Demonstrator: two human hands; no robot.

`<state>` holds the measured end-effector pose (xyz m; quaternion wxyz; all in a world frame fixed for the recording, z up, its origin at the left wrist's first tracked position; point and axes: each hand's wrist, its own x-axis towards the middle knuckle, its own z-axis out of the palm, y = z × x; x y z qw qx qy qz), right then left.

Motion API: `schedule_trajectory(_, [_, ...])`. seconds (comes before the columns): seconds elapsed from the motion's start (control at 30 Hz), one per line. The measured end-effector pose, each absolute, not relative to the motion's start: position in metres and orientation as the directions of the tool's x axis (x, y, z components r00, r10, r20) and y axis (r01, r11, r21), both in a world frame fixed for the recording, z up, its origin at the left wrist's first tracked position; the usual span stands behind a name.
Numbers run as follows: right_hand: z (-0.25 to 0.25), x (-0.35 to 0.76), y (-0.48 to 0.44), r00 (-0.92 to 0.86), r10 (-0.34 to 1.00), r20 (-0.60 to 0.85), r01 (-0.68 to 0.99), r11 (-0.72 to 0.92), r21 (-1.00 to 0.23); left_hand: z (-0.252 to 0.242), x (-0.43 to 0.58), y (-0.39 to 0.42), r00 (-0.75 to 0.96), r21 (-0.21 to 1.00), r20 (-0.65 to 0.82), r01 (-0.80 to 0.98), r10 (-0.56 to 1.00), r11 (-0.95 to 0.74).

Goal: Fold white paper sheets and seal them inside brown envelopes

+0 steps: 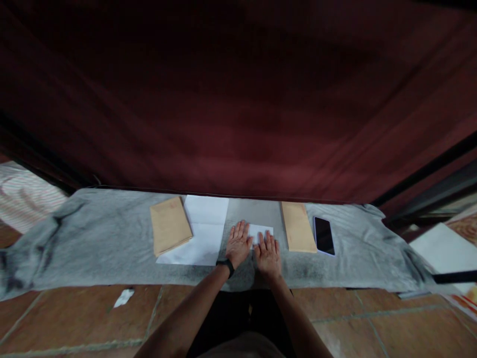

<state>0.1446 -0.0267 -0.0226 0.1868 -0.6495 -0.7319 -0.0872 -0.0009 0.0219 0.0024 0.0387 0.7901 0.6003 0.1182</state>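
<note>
A small folded white sheet of paper point(261, 229) lies on the grey cloth between and partly under my hands. My left hand point(238, 244), with a dark band at the wrist, rests flat at the sheet's left edge, fingers stretched out. Flat on the lower right part of the sheet is my right hand point(268, 254), fingers slightly spread. Left of my hands are larger white sheets point(208, 238), partly covered by a stack of brown paper envelopes point(170, 224). Another brown envelope stack point(298, 227) lies to the right of my right hand.
A smartphone point(324, 235) lies right of the right-hand envelopes. The grey cloth point(112, 238) covers a long, narrow surface against a dark red panel point(238, 124). A crumpled white scrap point(124, 297) lies on the tiled floor point(85, 318).
</note>
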Motion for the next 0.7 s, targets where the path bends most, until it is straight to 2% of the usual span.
schedule_trajectory(0.1, [-0.025,0.146,-0.027,-0.088,0.911,0.403,0.986,0.137,-0.094,0.012,-0.012,0.018,0.289,0.237,0.128,0.920,0.949,-0.312])
schedule_trajectory(0.2, [-0.026,0.144,-0.026,-0.071,0.918,0.389,0.989,0.115,-0.091,0.022,-0.043,0.012,0.288,0.284,0.218,0.895,0.933,-0.343])
schedule_trajectory(0.3, [-0.026,0.143,-0.026,-0.064,0.936,0.346,0.989,0.106,-0.103,0.028,-0.090,0.006,0.076,0.322,0.308,0.930,0.948,-0.179])
schedule_trajectory(0.43, [-0.026,0.143,-0.026,-0.051,0.947,0.316,0.989,0.092,-0.117,0.030,-0.153,-0.003,-0.160,0.328,0.295,0.943,0.942,0.057])
schedule_trajectory(0.53, [-0.027,0.143,-0.026,-0.059,0.944,0.325,0.987,0.103,-0.121,0.033,-0.189,-0.012,-0.399,0.316,0.294,0.898,0.868,0.306])
schedule_trajectory(0.63, [-0.028,0.144,-0.027,-0.069,0.936,0.346,0.985,0.119,-0.123,0.037,-0.214,-0.017,-0.587,0.351,0.219,0.793,0.780,0.498])
schedule_trajectory(0.7, [-0.028,0.144,-0.027,-0.071,0.931,0.359,0.985,0.123,-0.124,0.038,-0.225,-0.017,-0.624,0.374,0.152,0.754,0.767,0.540])
